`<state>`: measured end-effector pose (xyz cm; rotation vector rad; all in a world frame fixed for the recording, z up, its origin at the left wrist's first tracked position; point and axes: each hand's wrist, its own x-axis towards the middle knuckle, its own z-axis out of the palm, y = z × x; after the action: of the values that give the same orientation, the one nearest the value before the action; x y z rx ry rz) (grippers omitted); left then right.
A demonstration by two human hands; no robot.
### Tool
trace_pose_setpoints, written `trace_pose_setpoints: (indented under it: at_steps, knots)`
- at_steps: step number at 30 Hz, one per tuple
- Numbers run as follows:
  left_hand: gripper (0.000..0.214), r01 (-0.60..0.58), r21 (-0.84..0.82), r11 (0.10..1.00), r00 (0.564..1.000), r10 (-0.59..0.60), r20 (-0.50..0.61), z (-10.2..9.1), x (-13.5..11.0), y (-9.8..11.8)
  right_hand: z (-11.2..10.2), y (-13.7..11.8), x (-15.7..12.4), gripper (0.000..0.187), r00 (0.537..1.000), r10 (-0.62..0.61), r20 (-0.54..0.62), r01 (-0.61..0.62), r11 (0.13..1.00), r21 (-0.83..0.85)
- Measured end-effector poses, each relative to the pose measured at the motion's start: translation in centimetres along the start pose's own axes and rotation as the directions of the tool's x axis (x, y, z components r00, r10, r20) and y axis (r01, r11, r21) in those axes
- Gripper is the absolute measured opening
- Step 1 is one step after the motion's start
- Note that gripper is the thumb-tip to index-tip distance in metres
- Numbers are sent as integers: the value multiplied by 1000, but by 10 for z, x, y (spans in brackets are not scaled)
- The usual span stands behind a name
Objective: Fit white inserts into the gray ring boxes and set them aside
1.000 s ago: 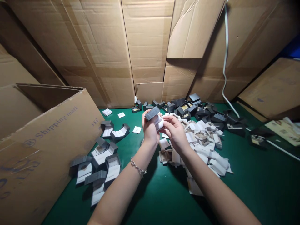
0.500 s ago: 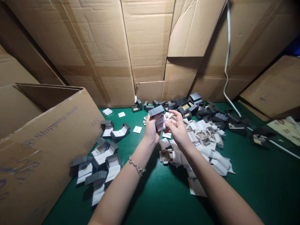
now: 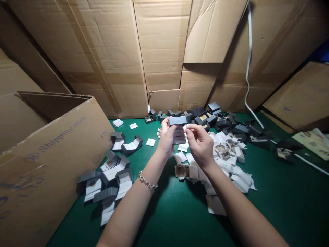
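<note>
Above the green table (image 3: 282, 206) my left hand (image 3: 167, 139) grips a small dark grey hinged box (image 3: 178, 130), lid up, with its fingers closed round the left side. A bracelet hangs at that wrist. My right hand (image 3: 202, 144) is closed in a pinch against the box's right edge, its fingertips at the lid; what they pinch, if anything, is too small to see. Just below and right of the hands spreads a heap of white inserts (image 3: 226, 161).
A large open carton (image 3: 51, 147) marked "Shipping mark" stands at the left. Opened grey boxes with white linings (image 3: 110, 181) lie beside it. Dark grey boxes (image 3: 226, 121) pile at the back right. Cardboard sheets wall the table; a white cable (image 3: 248, 68) runs down the right.
Both hands have shifted slightly right and away with the box. The box has turned, so the white insert seen earlier no longer shows and its dark side faces me.
</note>
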<state>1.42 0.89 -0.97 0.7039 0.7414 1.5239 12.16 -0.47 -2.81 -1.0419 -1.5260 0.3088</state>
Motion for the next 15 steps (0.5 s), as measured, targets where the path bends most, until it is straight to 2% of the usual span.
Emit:
trace_pose_setpoints:
  at_steps: [2, 6, 9, 15]
  knots:
    - [49, 25, 49, 998, 1000, -25, 9, 0, 0, 3, -5, 1, 3, 18, 991, -89, 99, 95, 994, -58]
    - [49, 43, 155, 987, 999, -44, 2, -1, 1, 4, -13, 5, 9, 27, 942, -156, 296, 242, 929, -280]
    - [53, 64, 220, 973, 997, -72, 29, -3, 3, 1, -16, 6, 11, 30, 899, -83, 431, 287, 854, -434]
    - [54, 65, 230, 971, 996, -77, 46, -4, 3, -4, -16, -2, 11, 31, 881, 93, 464, 244, 751, -614]
